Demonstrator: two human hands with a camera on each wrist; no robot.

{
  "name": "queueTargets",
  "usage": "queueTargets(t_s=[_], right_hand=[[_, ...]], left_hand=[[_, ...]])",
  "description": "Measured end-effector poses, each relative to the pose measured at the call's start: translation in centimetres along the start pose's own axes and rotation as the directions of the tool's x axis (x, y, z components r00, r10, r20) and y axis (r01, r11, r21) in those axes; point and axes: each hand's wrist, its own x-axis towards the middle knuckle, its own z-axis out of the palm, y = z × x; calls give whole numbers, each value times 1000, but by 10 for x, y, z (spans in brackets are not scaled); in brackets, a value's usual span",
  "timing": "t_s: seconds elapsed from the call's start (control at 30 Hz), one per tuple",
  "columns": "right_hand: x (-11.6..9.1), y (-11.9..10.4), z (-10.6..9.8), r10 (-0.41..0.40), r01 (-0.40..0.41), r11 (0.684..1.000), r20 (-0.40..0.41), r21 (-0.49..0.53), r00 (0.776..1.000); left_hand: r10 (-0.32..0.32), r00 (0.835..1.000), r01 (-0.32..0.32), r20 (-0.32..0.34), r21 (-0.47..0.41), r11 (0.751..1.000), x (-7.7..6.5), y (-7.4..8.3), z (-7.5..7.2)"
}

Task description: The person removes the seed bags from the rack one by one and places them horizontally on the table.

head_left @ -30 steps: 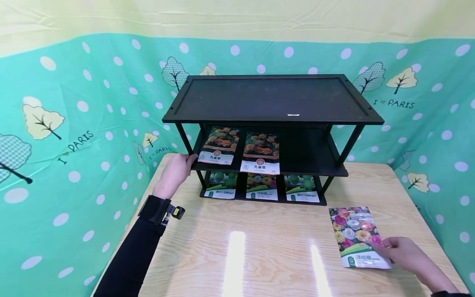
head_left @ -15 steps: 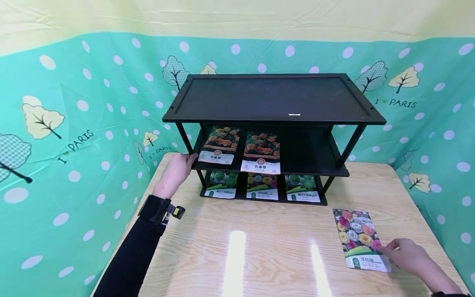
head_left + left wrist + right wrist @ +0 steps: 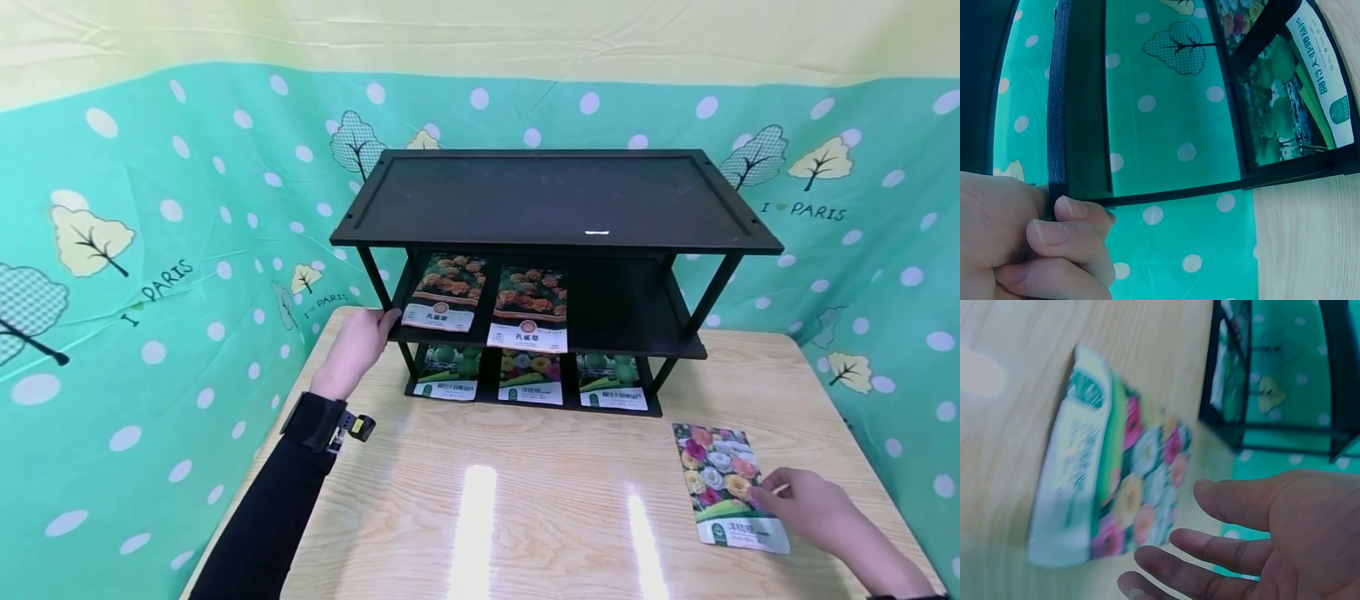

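Observation:
My left hand [image 3: 357, 350] grips the left front corner of the black rack's middle shelf [image 3: 637, 337], beside the post. In the left wrist view its curled fingers [image 3: 1072, 247] lie at the shelf edge. At the right, a seed packet with colourful flowers [image 3: 718, 483] lies face up on the table. My right hand [image 3: 813, 508] hovers at its right edge; the right wrist view has thumb and fingers spread apart, with nothing between them. Two orange marigold packets [image 3: 527, 308] lie on the middle shelf, at its left and centre.
Below, the bottom shelf bears two green-fruit packets, one left [image 3: 448, 372] and one right [image 3: 611, 381], with a flower packet [image 3: 530, 377] between them. The rack's top panel [image 3: 555, 200] overhangs the shelves. A dotted teal curtain [image 3: 187, 292] surrounds the wooden table [image 3: 562, 483].
The flower packet has shifted slightly right and come down flat on the table. My right hand has let go of it and its fingers have parted. The left hand stays on the rack.

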Motion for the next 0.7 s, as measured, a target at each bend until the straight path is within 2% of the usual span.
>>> queueTargets(t_s=[0.27, 0.5, 0.6, 0.7], right_hand=[[-17, -69, -6, -125, 129, 991, -97, 34, 987], [-27, -115, -13, -227, 235, 969, -106, 72, 968], [-31, -129, -22, -280, 289, 955, -116, 65, 953], [-32, -142, -33, -352, 360, 933, -145, 30, 925]], left_hand=[[-23, 1000, 23, 14, 5, 1000, 0, -1, 0], [-16, 1000, 15, 15, 32, 999, 0, 0, -1], [-27, 999, 27, 19, 24, 999, 0, 0, -1], [-34, 999, 33, 20, 20, 999, 1, 0, -3]])
